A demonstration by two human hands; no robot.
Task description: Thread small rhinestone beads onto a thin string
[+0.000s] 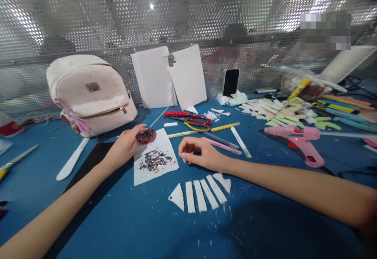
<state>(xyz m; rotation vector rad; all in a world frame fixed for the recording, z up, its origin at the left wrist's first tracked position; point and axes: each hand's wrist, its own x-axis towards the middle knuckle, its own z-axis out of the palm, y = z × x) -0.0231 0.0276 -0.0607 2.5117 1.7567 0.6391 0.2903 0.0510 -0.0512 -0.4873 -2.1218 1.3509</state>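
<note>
My left hand [127, 145] has its fingers closed on the near-left edge of a round red-rimmed dish [146, 135] full of dark, shiny bits. Under the dish lies a white paper sheet [165, 145], with a loose pile of colourful bits [155, 161] on it. My right hand [203, 153] rests just right of the paper, fingers curled; whether something small is between them is hidden. Nearer the front, several white foam strips [200, 196] form a fish-like row, with a triangular piece [177, 197] at the left and a tail-shaped piece [223, 182] at the right.
A pink glue gun [300, 137] lies right, beside cut foam scraps [282, 112]. Behind the hands are red-handled pliers [179, 114], scissors, and markers [225, 126]. A backpack [91, 94], white boards [190, 78] and a phone [231, 82] stand at the back. A white knife [72, 159] lies left.
</note>
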